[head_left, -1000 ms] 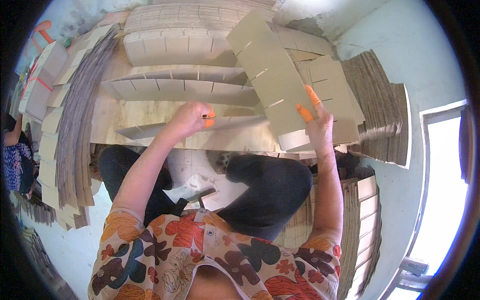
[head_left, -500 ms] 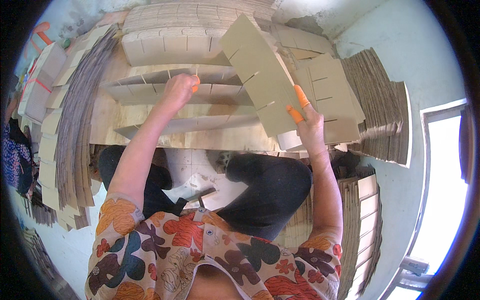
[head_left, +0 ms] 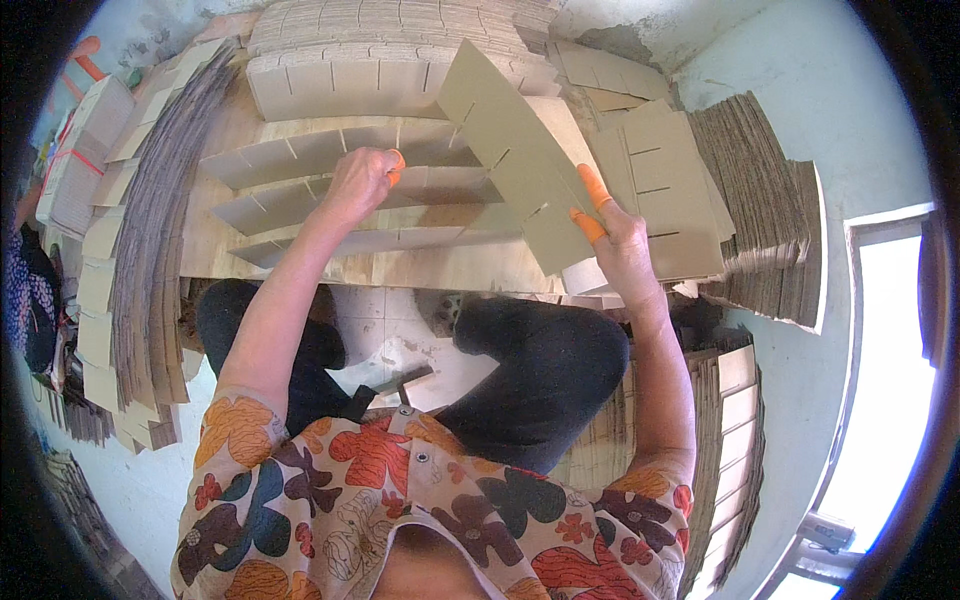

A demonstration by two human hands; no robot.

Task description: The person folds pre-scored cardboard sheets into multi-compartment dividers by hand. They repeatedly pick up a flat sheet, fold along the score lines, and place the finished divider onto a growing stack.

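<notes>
My left hand (head_left: 368, 182), an orange finger cover on its fingertip, is closed in a pinch at the upper edge of a slotted cardboard strip (head_left: 440, 187). Another slotted strip (head_left: 270, 158) stands on edge behind it, and a third (head_left: 350, 243) stands in front, nearer to me. My right hand (head_left: 622, 245) grips a flat slotted cardboard piece (head_left: 505, 150), tilted up toward the far left. Orange covers show on two of its fingers. Whether more than one sheet is in that hand, I cannot tell.
The strips stand on a wooden board (head_left: 400, 268) above my knees. Stacked slotted cardboard (head_left: 340, 88) lines its far side. More piles rise at the left (head_left: 165, 220) and right (head_left: 765, 200). A white box (head_left: 85, 160) is at far left; loose slotted sheets (head_left: 660, 190) lie beside my right hand.
The middle strip's left end has come nearer to me, widening the gap to the back strip. My right hand and its cardboard have shifted only slightly.
</notes>
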